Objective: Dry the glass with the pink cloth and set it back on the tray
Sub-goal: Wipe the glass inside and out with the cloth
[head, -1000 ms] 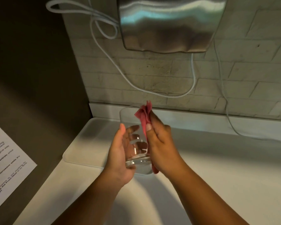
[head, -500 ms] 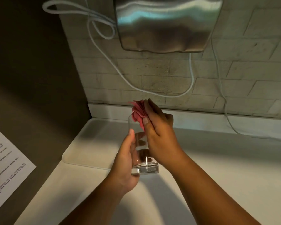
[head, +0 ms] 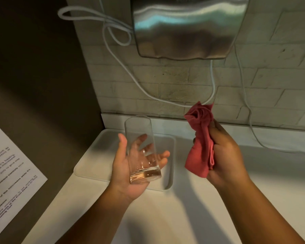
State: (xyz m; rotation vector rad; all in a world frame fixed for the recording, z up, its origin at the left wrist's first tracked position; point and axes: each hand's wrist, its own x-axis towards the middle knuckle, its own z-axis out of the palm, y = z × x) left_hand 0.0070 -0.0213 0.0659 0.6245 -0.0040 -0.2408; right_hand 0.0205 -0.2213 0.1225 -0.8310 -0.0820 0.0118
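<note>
Left hand (head: 128, 166) cradling clear glass (head: 141, 148) upright in loosely curled fingers (head: 163, 155) above white tray (head: 88, 166) at counter's back-left corner, right hand (head: 225, 155) gripping bunched pink cloth (head: 200, 138), apart from glass

Two hands in shot: 1 left hand (head: 130, 166), 1 right hand (head: 225, 155). One clear glass (head: 141, 148), held above 1 white tray (head: 88, 164). One pink cloth (head: 200, 143), bunched. One steel wall unit (head: 185, 27) up top, w/ 2 white cables (head: 141, 85) trailing down the brick wall. One printed sheet (head: 9, 175) at far left, on 1 white counter (head: 165, 217).
</note>
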